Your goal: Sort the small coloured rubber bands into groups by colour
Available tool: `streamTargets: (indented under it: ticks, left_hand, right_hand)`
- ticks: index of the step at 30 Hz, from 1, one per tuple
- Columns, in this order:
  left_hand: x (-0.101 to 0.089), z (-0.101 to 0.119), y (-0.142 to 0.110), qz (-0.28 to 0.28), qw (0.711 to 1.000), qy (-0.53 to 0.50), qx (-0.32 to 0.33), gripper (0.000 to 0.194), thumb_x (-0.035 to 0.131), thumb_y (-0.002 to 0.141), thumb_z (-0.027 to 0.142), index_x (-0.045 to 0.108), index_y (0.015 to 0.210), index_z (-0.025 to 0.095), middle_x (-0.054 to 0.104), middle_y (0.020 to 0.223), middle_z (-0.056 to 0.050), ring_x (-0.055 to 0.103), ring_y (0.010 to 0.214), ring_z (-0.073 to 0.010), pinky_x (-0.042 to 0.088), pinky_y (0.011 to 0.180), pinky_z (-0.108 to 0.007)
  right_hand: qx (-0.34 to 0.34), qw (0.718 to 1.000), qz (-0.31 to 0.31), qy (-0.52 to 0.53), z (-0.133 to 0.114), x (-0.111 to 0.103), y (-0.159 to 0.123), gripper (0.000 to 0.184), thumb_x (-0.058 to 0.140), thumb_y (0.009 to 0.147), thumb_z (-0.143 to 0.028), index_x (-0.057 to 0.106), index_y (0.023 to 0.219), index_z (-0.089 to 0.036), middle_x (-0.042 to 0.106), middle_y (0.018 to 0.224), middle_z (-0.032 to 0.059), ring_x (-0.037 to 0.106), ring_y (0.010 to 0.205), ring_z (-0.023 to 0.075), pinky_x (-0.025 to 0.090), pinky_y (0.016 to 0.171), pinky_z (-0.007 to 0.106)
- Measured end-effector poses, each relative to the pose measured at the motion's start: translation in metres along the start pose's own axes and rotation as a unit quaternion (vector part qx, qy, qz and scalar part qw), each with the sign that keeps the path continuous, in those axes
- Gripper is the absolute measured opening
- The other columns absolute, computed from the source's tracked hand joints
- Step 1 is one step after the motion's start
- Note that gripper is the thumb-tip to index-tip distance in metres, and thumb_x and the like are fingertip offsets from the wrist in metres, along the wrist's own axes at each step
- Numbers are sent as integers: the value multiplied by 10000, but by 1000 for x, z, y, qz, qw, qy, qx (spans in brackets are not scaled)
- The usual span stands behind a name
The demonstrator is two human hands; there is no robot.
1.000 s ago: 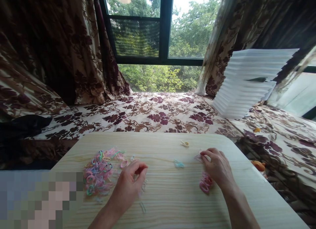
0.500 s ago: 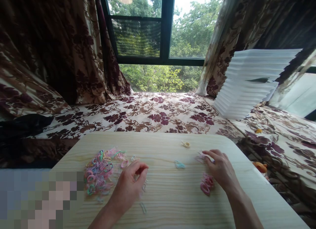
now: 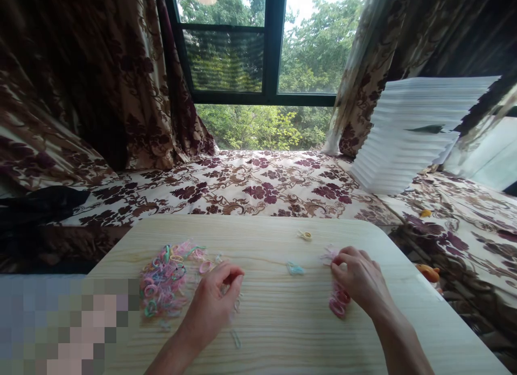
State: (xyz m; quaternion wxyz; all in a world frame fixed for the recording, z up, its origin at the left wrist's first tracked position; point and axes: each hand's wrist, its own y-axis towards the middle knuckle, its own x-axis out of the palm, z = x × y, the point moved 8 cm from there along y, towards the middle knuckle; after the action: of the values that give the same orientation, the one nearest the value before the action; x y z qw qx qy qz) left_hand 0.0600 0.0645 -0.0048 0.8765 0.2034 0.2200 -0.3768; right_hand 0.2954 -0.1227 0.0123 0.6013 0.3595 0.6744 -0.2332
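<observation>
A mixed pile of small hair ties (image 3: 163, 280), in pink, green, yellow and purple, lies on the left of the pale wooden table (image 3: 278, 332). Just right of it, my left hand (image 3: 214, 294) hovers with thumb and fingers pinched; whatever they hold is hidden. My right hand (image 3: 359, 278) is closed, fingers pointing down between a pale pink bunch (image 3: 329, 254) and some deeper pink hair ties (image 3: 337, 305). Its fingertips are partly hidden, so I cannot make out what is in them. Between the hands lies a light blue bunch (image 3: 295, 268), and farther back a yellow hair tie (image 3: 306, 235).
Beyond the table is a ledge with floral cloth (image 3: 258, 186). A tall stack of paper (image 3: 416, 135) stands on it at the right. A small orange object (image 3: 428, 272) is beside the table's right edge. A loose pale hair tie (image 3: 236, 339) lies near my left wrist.
My right hand has shifted slightly toward me, from the pale pink bunch to the deeper pink hair ties, and its fingers have curled in. My left hand has barely moved.
</observation>
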Motion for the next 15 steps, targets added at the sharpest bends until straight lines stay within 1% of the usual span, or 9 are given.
streamTargets:
  ticks: [3, 7, 8, 10, 12, 15]
  left_hand:
    - [-1, 0, 0, 4, 1000, -5, -4, 193, 468, 821, 270, 632, 797, 171, 631, 791, -32, 586, 766, -146, 470, 683, -236]
    - [-2, 0, 1, 8, 1000, -3, -5, 186, 478, 811, 264, 638, 789, 172, 637, 784, -30, 590, 763, -148, 467, 684, -234]
    - [-1, -1, 1, 6, 1000, -4, -7, 187, 477, 812, 265, 636, 785, 170, 638, 787, -32, 590, 763, -148, 466, 686, -235]
    - [0, -4, 1, 0, 1000, -10, -13, 188, 473, 815, 270, 626, 777, 166, 636, 799, -36, 587, 764, -149, 464, 688, -238]
    - [1, -7, 1, -3, 1000, -17, -18, 189, 470, 817, 276, 618, 777, 164, 634, 818, -40, 584, 780, -151, 460, 699, -243]
    - [3, -10, 2, -6, 1000, -23, -19, 188, 467, 817, 278, 614, 787, 164, 629, 839, -42, 580, 803, -154, 455, 720, -248]
  right_hand:
    - [-15, 1000, 9, -1, -1, -3, -1, 227, 471, 741, -257, 643, 596, -222, 647, 933, 39, 535, 889, 226, 356, 721, 344]
    - [-14, 999, 35, 8, 7, -22, -5, 225, 477, 728, -306, 650, 603, -236, 650, 933, 25, 542, 875, 226, 359, 703, 341]
    - [-10, 1000, 27, 10, 10, -25, -7, 224, 480, 720, -312, 653, 596, -242, 652, 925, 20, 547, 866, 225, 363, 694, 337]
    - [1, 1000, -8, 12, 16, -25, -10, 221, 487, 702, -309, 654, 570, -251, 658, 890, 14, 559, 844, 220, 375, 680, 330]
    - [5, 999, -47, 13, 19, -21, -16, 226, 486, 698, -304, 660, 564, -255, 662, 871, 13, 569, 838, 218, 389, 687, 329]
    - [6, 996, -88, 12, 22, -13, -26, 237, 479, 715, -307, 683, 601, -263, 667, 897, 15, 576, 878, 226, 406, 726, 335]
